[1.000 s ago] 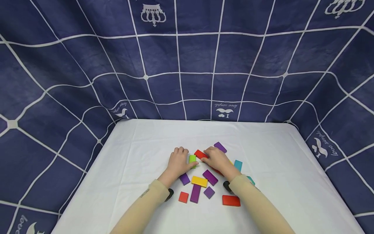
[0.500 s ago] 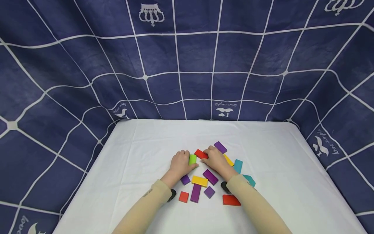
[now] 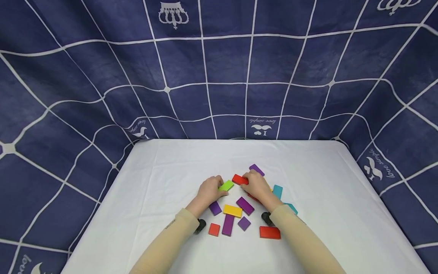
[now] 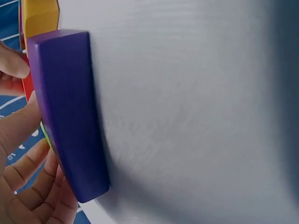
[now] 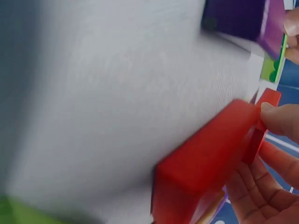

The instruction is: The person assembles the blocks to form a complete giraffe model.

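Note:
My left hand [image 3: 207,191] pinches a lime-green block [image 3: 227,185] between thumb and fingers, its far end slanting to the right. To its right, my right hand [image 3: 256,187] grips the right end of a flat red block [image 3: 239,179]; thumb and fingers also hold this red block [image 5: 270,98] in the right wrist view. A gap separates the green and red blocks. Just below the left hand lies a purple block [image 3: 215,207], which hides most of the green one in the left wrist view. Another red block [image 5: 205,154] lies under the right hand, mostly covered from above.
Nearer the person lie a yellow block [image 3: 232,211], several purple blocks [image 3: 245,206], a small red square [image 3: 214,230] and a red block [image 3: 269,232]. Teal blocks [image 3: 277,191] lie right of the right wrist. A purple block [image 3: 256,169] sits beyond the right hand.
The green block has turned from pointing straight away to slanting right, in the left hand. The right hand and its red block have shifted slightly right.

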`<state>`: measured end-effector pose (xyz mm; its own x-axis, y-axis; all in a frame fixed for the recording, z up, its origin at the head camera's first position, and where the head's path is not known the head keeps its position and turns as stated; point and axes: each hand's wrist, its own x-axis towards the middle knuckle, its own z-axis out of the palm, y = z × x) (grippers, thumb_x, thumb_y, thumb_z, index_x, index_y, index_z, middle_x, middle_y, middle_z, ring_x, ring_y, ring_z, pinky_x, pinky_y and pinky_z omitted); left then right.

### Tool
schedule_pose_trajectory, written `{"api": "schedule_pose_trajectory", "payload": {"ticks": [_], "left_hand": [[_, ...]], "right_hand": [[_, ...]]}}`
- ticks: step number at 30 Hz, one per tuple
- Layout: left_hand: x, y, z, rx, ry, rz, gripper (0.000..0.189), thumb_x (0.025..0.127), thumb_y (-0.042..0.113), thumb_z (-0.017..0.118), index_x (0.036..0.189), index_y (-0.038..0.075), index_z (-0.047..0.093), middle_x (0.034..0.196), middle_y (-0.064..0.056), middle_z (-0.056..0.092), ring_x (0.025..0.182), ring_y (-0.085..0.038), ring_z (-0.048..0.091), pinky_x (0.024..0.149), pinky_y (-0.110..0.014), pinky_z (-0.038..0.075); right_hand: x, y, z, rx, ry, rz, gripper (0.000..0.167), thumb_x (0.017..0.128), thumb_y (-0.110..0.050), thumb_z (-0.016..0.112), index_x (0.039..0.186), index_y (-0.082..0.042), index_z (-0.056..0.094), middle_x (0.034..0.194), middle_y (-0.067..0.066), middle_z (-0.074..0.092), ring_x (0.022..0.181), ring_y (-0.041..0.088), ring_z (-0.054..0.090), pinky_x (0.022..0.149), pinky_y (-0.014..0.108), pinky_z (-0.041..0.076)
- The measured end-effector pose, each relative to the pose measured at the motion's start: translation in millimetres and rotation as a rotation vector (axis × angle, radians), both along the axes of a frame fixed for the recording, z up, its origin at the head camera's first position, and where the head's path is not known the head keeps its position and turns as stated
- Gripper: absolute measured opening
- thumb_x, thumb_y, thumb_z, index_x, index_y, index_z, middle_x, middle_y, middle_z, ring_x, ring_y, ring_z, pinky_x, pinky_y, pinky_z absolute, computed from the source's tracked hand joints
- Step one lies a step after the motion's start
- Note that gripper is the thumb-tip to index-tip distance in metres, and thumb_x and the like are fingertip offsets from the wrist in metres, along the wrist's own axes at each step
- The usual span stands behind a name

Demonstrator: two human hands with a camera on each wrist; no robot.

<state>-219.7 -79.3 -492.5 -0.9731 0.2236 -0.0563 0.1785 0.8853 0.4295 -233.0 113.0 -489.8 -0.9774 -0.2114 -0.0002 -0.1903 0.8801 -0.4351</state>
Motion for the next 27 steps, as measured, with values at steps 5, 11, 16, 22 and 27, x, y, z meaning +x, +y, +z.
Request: {"api": "schedule_pose_trajectory", "payload": {"ticks": [5, 11, 16, 22, 27], "left_hand": [[-2.2, -1.9, 3.9, 0.032, -0.010, -0.018, 0.033, 0.077, 0.028, 0.085, 0.100, 0.009, 0.070, 0.085, -0.004, 0.065, 0.075, -0.015, 0.057, 0.070, -0.030, 0.051], [-4.0, -3.3, 4.5, 0.046, -0.003, -0.037, 0.031, 0.076, 0.025, 0.085, 0.100, 0.010, 0.073, 0.085, -0.003, 0.065, 0.075, -0.014, 0.055, 0.071, -0.030, 0.049], [-4.7, -4.4, 2.4, 0.046, -0.003, -0.051, 0.029, 0.077, 0.025, 0.085, 0.101, 0.011, 0.075, 0.086, -0.002, 0.064, 0.076, -0.014, 0.055, 0.072, -0.029, 0.050], [-5.1, -5.8, 2.6, 0.044, -0.006, -0.087, 0.027, 0.079, 0.023, 0.083, 0.104, 0.012, 0.076, 0.087, -0.001, 0.065, 0.076, -0.013, 0.055, 0.074, -0.029, 0.050], [-5.1, -6.7, 2.3, 0.045, -0.008, -0.115, 0.027, 0.080, 0.021, 0.083, 0.104, 0.013, 0.077, 0.087, -0.001, 0.064, 0.075, -0.012, 0.053, 0.073, -0.028, 0.049]], "right_hand": [[2.6, 8, 2.1, -0.016, -0.015, 0.009, 0.035, 0.084, -0.019, 0.078, 0.113, -0.001, 0.071, 0.097, 0.009, 0.062, 0.085, 0.020, 0.060, 0.086, 0.038, 0.056], [7.8, 17, 2.0, 0.000, -0.013, 0.035, 0.033, 0.082, -0.018, 0.079, 0.109, 0.000, 0.073, 0.095, 0.008, 0.061, 0.084, 0.022, 0.061, 0.087, 0.040, 0.056], [15.4, 23, 2.6, 0.012, -0.021, 0.058, 0.032, 0.080, -0.016, 0.081, 0.106, 0.000, 0.073, 0.093, 0.008, 0.061, 0.083, 0.022, 0.060, 0.086, 0.039, 0.056], [27.6, 29, 2.8, 0.039, -0.030, 0.103, 0.028, 0.079, -0.013, 0.081, 0.103, -0.001, 0.074, 0.090, 0.005, 0.062, 0.081, 0.019, 0.058, 0.082, 0.037, 0.056], [33.2, 37, 1.5, 0.037, -0.011, 0.126, 0.027, 0.078, -0.010, 0.082, 0.101, -0.002, 0.074, 0.089, 0.004, 0.062, 0.079, 0.017, 0.057, 0.079, 0.035, 0.056]]}}
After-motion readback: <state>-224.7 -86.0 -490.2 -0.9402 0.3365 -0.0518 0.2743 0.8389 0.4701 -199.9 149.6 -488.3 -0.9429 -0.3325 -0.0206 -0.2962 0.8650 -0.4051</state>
